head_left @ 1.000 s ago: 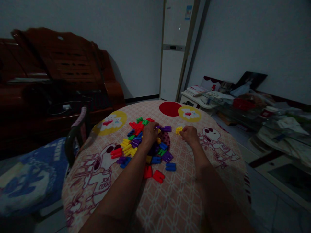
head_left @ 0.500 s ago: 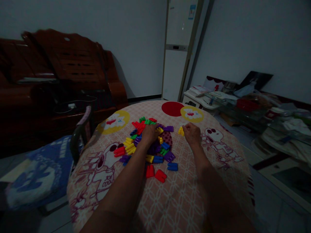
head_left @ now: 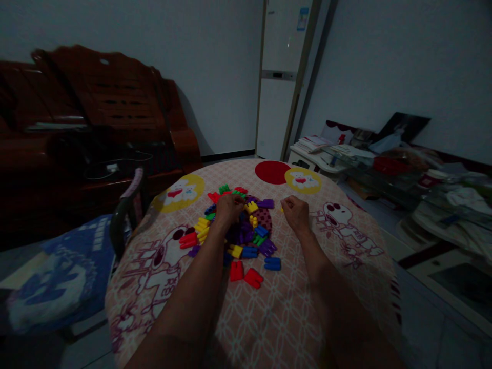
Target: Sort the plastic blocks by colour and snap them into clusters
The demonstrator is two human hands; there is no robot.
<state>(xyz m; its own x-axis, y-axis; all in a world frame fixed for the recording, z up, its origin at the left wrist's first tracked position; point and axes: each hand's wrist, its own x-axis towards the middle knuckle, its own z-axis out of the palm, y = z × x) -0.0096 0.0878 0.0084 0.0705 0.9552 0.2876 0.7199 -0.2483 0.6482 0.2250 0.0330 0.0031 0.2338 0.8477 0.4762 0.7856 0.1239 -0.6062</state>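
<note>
A pile of plastic building blocks in red, yellow, green, blue and purple lies on the round table. My left hand (head_left: pixel 229 209) is over the back of the pile, fingers curled down; whatever they grip is hidden. Right of the pile, my right hand (head_left: pixel 298 212) pinches a yellow block (head_left: pixel 283 209), mostly covered by the fingers. Between the hands lie a purple block (head_left: pixel 266 203) and another yellow piece (head_left: pixel 251 207). Nearer me are a blue block (head_left: pixel 272 263) and two red blocks, one of them a two-pronged red block (head_left: pixel 253 278).
A patterned cloth (head_left: pixel 284 318) covers the table. At left stands a chair with a blue cushion (head_left: pixel 73 277), a wooden bench (head_left: pixel 115 97) behind it. A cluttered glass-topped cabinet (head_left: pixel 369 177) runs along the right, and a tall white appliance (head_left: pixel 277 113) fills the corner.
My left hand has shifted slightly left, uncovering yellow pieces in the pile. My right hand has moved a little left and turned, so its yellow block shows less.
</note>
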